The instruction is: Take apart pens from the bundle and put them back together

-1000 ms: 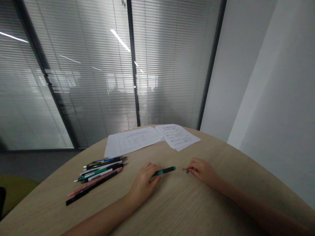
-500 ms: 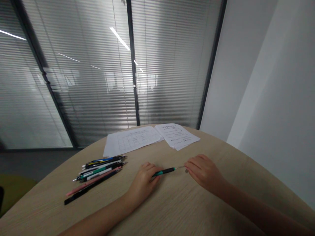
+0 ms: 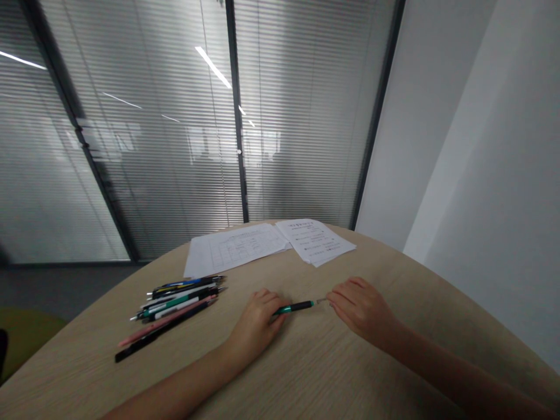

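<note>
Compared with a second earlier, the right hand (image 3: 361, 306) has drawn nearer the tip of the pen (image 3: 301, 305), pinching a small thin piece (image 3: 322, 300); work evidently centres there. The left hand (image 3: 257, 322) grips the pen over a wooden table (image 3: 306, 373) bearing loose pens (image 3: 177, 306) and papers (image 3: 238, 248), before blinds (image 3: 301, 186).

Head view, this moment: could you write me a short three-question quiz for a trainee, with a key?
1. True or false: the left hand holds a green-and-black pen.
2. Where does the pile of pens lie? A, on the floor; B, on the table, left of the left hand; C, against the white wall.
3. Fill in: the held pen's black end points toward the ____.

Key: 1. True. 2. B. 3. Right hand.
</note>
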`<state>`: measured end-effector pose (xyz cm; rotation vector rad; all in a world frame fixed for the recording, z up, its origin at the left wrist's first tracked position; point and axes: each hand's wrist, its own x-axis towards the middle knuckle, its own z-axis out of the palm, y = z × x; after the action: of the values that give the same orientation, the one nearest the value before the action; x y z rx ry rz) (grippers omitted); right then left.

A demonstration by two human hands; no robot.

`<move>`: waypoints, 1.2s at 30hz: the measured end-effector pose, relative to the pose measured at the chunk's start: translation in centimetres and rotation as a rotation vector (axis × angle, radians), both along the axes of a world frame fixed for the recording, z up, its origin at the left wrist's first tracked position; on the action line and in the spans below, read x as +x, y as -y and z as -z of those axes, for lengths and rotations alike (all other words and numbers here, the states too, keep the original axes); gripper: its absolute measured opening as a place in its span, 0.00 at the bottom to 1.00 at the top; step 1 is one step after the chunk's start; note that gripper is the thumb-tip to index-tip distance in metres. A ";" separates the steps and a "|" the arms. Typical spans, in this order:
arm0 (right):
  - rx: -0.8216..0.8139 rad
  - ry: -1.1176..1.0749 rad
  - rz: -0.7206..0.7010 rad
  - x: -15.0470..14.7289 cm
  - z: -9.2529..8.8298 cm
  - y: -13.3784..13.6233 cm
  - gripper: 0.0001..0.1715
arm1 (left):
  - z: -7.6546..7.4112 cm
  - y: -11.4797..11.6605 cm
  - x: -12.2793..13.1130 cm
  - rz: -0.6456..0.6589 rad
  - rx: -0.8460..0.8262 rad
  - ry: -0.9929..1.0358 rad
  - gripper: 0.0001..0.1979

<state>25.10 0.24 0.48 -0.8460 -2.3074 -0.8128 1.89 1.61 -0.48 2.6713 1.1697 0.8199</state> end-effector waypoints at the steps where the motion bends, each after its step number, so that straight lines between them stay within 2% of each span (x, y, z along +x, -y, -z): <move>1: -0.001 0.000 -0.001 0.0 0.0 0.0 0.14 | 0.0 0.0 0.0 -0.001 -0.002 -0.005 0.08; 13: -0.006 -0.004 0.002 0.3 0.0 -0.2 0.13 | 0.6 -0.3 0.0 -0.028 0.008 0.032 0.06; 28: -0.004 0.002 -0.020 -0.7 -0.2 0.5 0.13 | 0.4 0.1 0.0 0.054 0.072 -0.024 0.08; 36: -0.096 -0.037 -0.055 -1.5 0.0 1.1 0.13 | 0.4 0.5 0.1 0.090 0.107 -0.068 0.09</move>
<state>23.63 -0.90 0.49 -0.8287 -2.3418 -0.6615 1.96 1.14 -0.84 2.8355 1.0384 0.8053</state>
